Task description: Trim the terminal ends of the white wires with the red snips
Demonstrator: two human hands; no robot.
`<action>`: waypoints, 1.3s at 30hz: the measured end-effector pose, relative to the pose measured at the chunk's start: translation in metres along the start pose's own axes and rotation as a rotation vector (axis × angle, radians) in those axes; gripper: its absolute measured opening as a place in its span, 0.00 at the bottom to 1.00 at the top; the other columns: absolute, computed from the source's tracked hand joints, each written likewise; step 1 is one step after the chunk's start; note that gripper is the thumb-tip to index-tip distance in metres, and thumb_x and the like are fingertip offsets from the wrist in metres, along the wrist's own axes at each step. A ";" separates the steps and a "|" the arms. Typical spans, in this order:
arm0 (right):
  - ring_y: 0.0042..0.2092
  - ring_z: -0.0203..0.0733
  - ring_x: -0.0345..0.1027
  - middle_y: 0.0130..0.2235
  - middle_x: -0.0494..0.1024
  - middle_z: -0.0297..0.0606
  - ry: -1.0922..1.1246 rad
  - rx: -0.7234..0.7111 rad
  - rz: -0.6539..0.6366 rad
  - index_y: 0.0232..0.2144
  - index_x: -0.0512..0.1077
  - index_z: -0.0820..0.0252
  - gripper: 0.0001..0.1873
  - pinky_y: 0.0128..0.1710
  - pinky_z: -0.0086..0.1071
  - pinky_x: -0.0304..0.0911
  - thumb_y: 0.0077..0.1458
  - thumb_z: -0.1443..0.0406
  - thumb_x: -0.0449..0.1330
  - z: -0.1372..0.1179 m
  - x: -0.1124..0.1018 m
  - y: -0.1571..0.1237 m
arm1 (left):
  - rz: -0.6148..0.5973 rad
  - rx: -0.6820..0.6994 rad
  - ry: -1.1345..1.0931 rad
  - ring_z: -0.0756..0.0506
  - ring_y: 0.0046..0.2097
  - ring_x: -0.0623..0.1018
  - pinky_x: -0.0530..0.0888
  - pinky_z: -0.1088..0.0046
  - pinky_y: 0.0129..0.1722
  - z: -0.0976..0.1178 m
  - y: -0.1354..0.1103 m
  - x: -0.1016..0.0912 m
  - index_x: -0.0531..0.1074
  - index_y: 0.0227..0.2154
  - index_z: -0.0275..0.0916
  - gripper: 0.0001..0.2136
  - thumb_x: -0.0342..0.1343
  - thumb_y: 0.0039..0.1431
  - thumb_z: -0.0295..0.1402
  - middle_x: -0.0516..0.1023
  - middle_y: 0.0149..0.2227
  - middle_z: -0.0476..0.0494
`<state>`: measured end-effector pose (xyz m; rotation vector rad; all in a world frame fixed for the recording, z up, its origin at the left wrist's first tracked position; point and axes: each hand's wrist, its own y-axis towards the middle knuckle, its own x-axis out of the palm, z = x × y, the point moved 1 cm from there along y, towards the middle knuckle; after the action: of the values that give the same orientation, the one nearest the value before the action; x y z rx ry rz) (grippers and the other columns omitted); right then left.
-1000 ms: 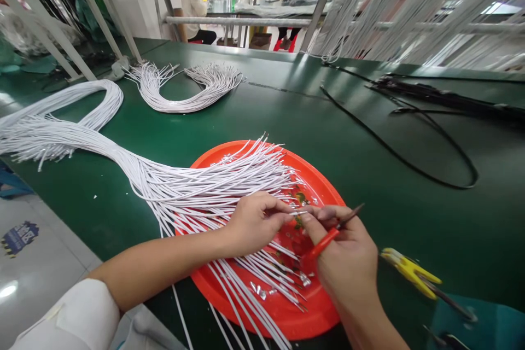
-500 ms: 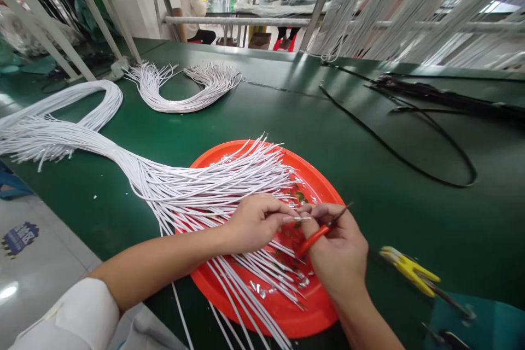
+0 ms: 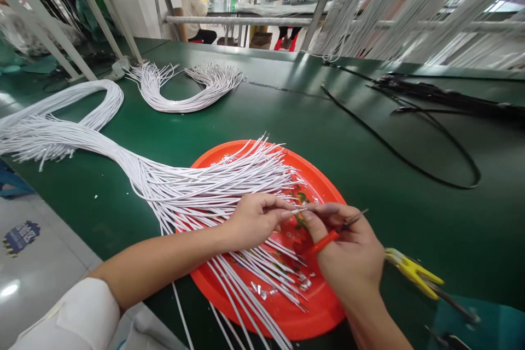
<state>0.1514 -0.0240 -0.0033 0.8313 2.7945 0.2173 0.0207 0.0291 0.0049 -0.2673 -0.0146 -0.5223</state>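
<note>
My left hand point(image 3: 256, 222) is closed in a pinch on a white cable point(image 3: 298, 210), near its tip. Thumb and fingers of my right hand point(image 3: 348, 246) meet at that same tip, and tucked in this hand is a pair of red-handled scissors point(image 3: 324, 243), its thin dark point jutting out to the right. Under both hands lies a round red tray point(image 3: 324, 314). A thick bundle of white cables point(image 3: 197, 183) fans across it from the left, with bare-looking ends towards the right. Small clear scraps point(image 3: 262, 290) are scattered on the tray.
Two more white cable bundles point(image 3: 188, 101) lie curved on the green table point(image 3: 279, 115). Black cables point(image 3: 443, 98) stretch over the right side. A yellow-handled tool point(image 3: 412, 270) rests right of my hand. Behind a metal rack, two people point(image 3: 192, 5) sit.
My right hand has shifted slightly right, away from the left, and turned a little with the scissors. My left hand keeps its pinch in nearly the same place.
</note>
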 end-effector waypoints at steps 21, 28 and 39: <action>0.30 0.36 0.67 0.30 0.71 0.33 -0.120 0.002 -0.073 0.29 0.66 0.57 0.09 0.31 0.31 0.64 0.45 0.63 0.61 -0.004 0.000 0.001 | -0.075 -0.008 0.057 0.55 0.22 0.67 0.65 0.79 0.25 0.010 -0.003 -0.003 0.72 0.29 0.30 0.05 0.53 0.50 0.26 0.68 0.21 0.50; 0.29 0.36 0.66 0.29 0.71 0.33 -0.179 -0.034 -0.027 0.31 0.67 0.57 0.10 0.30 0.30 0.63 0.46 0.61 0.62 -0.007 -0.002 -0.002 | 0.004 0.088 0.055 0.54 0.24 0.69 0.66 0.79 0.25 0.009 -0.004 -0.002 0.73 0.30 0.31 0.07 0.57 0.49 0.31 0.71 0.24 0.48; 0.27 0.41 0.69 0.24 0.72 0.33 -0.330 0.069 -0.464 0.31 0.67 0.56 0.09 0.28 0.33 0.65 0.46 0.59 0.59 0.000 0.000 0.000 | 0.044 -0.110 -0.261 0.56 0.19 0.68 0.67 0.79 0.22 0.013 -0.003 0.000 0.71 0.30 0.31 0.06 0.57 0.49 0.28 0.69 0.19 0.53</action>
<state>0.1513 -0.0235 -0.0036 0.1877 2.5945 -0.0879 0.0199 0.0303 0.0181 -0.4413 -0.2333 -0.4425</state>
